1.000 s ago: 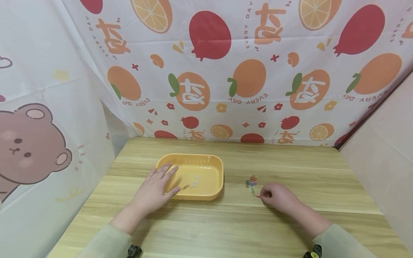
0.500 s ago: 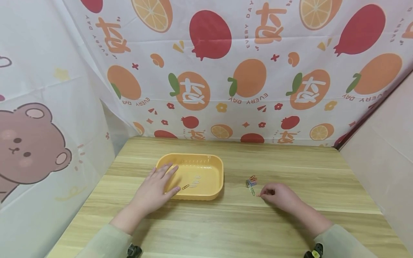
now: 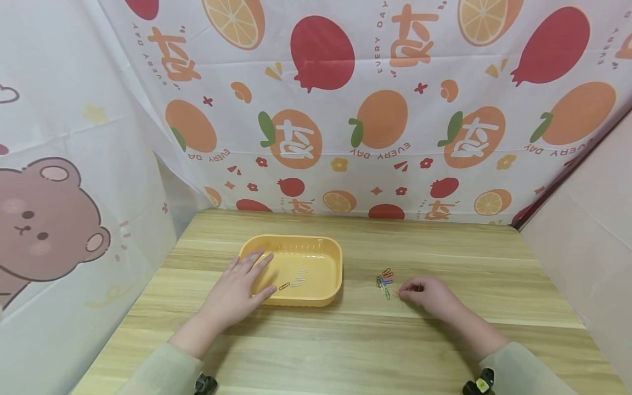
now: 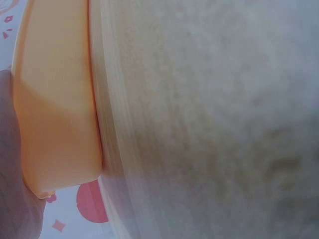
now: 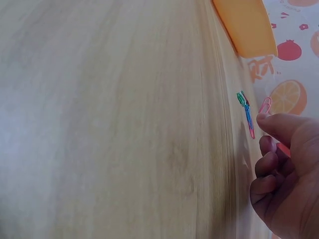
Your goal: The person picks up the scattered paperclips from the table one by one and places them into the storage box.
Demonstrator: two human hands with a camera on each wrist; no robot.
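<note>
My right hand (image 3: 428, 296) pinches a pink paper clip (image 5: 266, 104) between thumb and fingertips, its looped end sticking out. In the head view it is just right of a small pile of coloured paper clips (image 3: 384, 281), with red, blue and green ones among them. My left hand (image 3: 239, 293) lies over the left front corner of a yellow tray (image 3: 332, 293), fingers spread inside and thumb at the front rim. On the tray's floor are several white paper clips (image 3: 298, 278) and one brown-gold paper clip (image 3: 283, 286). The left wrist view shows mostly the tray's outer wall (image 4: 57, 99).
A wooden table (image 3: 365, 340) carries the tray and the pile, with a strip of tabletop between them. Behind it hangs a fruit-print cloth (image 3: 375, 181); a bear-print cloth (image 3: 49, 214) covers the left side and a pale panel (image 3: 587, 219) the right.
My right hand has shifted slightly away from me, up in the head view, and the pinched paper clip has moved and turned with it. The left hand and tray stay put.
</note>
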